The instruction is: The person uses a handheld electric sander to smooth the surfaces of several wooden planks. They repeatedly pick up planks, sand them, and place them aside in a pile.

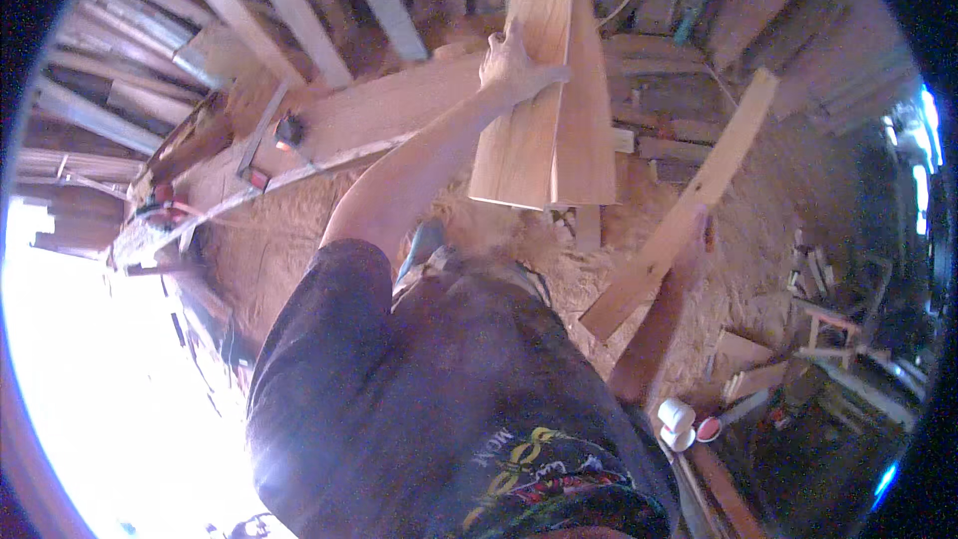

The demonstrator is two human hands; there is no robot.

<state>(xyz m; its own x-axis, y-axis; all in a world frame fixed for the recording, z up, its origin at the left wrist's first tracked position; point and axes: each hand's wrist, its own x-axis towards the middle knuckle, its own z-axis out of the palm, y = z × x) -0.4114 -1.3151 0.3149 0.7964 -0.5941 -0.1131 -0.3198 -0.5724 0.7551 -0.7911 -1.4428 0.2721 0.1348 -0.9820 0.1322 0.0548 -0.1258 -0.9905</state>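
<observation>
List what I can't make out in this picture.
Right hand: partly hidden behind the plank, head view.
Wide board: far side hidden by its near face, head view.
Shirt: cut off by the head view's lower edge.
Bright area, left in the head view: washed out by glare.

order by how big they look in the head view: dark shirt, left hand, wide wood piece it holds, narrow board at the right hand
By area:
1. dark shirt, nearest the camera
2. wide wood piece
3. narrow board, longer but slimmer
4. left hand
</observation>
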